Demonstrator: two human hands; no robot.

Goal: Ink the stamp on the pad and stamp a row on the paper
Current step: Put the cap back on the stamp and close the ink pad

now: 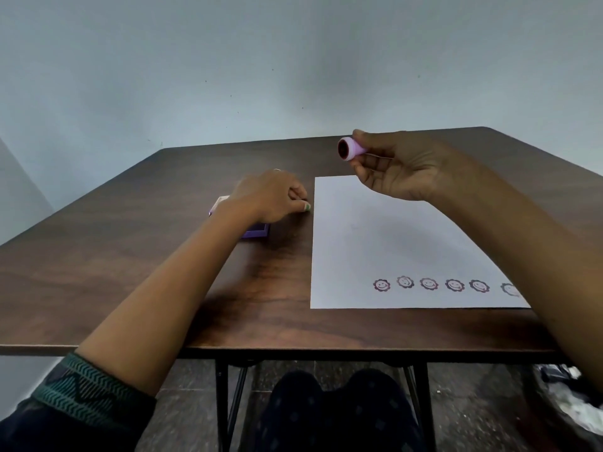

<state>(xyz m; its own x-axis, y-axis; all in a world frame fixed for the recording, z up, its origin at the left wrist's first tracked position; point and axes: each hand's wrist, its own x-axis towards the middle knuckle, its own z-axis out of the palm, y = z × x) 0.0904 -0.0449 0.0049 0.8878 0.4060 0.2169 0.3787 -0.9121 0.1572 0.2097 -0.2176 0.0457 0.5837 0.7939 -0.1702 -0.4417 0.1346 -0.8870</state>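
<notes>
My right hand (396, 166) holds a small pink round stamp (350, 149) in the air above the far edge of the white paper (375, 236), its dark inked face turned to the left. A row of several smiley flower prints (429, 284) runs along the paper's near edge; the rightmost one is faint. My left hand (267, 197) rests curled on the table just left of the paper, over the purple ink pad (256, 232), which it mostly hides.
The dark wooden table (130, 262) stands against a pale wall. Its metal legs and my knees show below the near edge. A dark bin with a white liner (574, 409) sits on the floor at the lower right.
</notes>
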